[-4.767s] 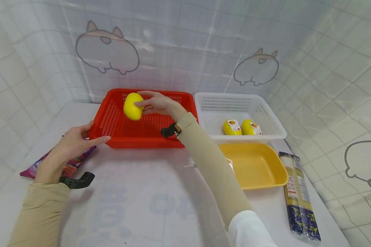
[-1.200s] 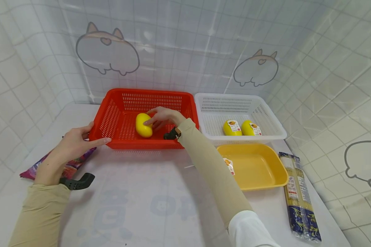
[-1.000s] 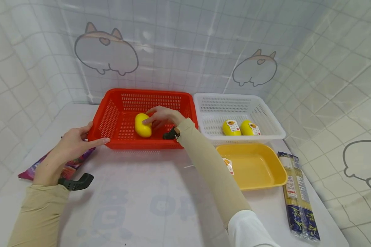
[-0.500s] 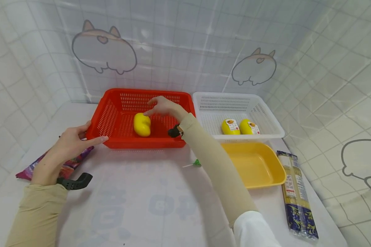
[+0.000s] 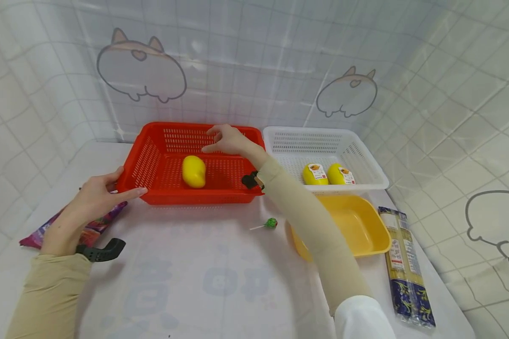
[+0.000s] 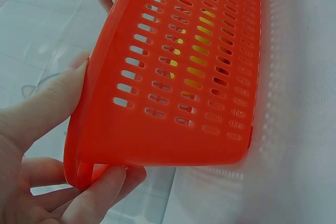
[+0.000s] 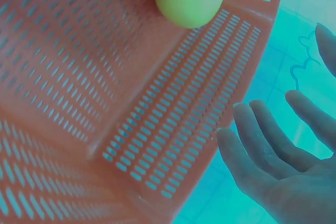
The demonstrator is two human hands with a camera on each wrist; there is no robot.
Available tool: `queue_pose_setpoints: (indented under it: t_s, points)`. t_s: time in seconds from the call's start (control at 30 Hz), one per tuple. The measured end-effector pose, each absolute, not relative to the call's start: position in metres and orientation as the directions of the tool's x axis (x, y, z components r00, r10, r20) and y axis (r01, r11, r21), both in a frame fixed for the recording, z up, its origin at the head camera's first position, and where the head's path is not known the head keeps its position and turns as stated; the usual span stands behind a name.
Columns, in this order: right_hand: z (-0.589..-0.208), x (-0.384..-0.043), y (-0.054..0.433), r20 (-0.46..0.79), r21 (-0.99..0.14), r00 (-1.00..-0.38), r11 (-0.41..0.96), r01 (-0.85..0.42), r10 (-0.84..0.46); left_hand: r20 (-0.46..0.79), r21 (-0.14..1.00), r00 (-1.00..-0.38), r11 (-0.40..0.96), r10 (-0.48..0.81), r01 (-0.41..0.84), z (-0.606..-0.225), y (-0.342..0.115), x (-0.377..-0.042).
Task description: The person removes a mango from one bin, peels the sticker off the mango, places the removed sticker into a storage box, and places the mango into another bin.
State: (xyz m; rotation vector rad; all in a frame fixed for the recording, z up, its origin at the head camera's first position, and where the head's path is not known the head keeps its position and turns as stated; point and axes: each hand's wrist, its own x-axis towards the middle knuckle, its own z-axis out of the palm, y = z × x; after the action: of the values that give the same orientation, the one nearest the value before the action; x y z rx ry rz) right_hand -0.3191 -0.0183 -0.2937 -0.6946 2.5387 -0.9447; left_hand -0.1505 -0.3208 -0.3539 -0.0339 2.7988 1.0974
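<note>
A: How do the two hands stand?

B: The left hand grasps the one red basket at its near left corner, thumb and fingers on either side of the rim; the right hand grips nothing, its fingers spread and slightly bent above the basket's far side.

A: What lies near those right fingers?

B: One yellow fruit in the red basket, nearer the person and left of the fingertips, clear of them; two labelled fruits sit in one white basket, to their right.

A: And the rest?

B: One purple packet, partly behind the left wrist; one lollipop, one yellow tray and one long packet, successively further right of the right fingers.
</note>
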Motion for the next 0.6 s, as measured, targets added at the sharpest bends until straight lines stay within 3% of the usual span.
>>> queue_pose_setpoints:
  t_s: [0.3, 0.6]
  points:
    - [-0.294, -0.314, -0.003, -0.01, -0.52, -0.817, 0.701, -0.488, -0.577, -0.137, 0.675, -0.99, 0.735, 0.034, -0.067, -0.354, -0.321, -0.152]
    - [-0.296, -0.315, 0.015, 0.107, -0.472, -0.805, 0.683, -0.557, -0.583, -0.149, 0.672, -0.988, 0.737, 0.037, -0.074, -0.353, -0.32, -0.152]
